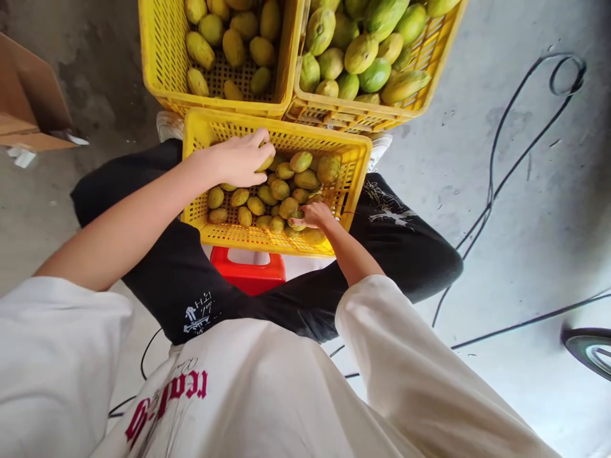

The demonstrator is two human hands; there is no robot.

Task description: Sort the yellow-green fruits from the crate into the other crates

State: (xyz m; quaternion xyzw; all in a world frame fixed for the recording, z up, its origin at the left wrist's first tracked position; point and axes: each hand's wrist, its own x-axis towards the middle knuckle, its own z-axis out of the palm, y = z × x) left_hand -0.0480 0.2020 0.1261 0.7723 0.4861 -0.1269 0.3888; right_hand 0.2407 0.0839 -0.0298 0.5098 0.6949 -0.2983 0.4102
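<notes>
A yellow plastic crate (277, 240) between my knees holds many small yellow-green mangoes (288, 208). My left hand (238, 159) reaches over its left side, with the fingers curled and the thumb apart around a mango (265, 164) partly hidden under them. Lower right in the crate, my right hand (316, 215) is closed on another mango (296, 224). Its index finger and thumb point left across the fruit, and the other fingers are mostly hidden.
Beyond stand two more yellow crates, the left one (151, 57) with mangoes, the right one (424, 95) with larger greener fruit. A red stool (252, 277) sits under the near crate. A cardboard box (33, 95) is at left, a black cable (501, 127) at right, and a wheel (592, 350) far right.
</notes>
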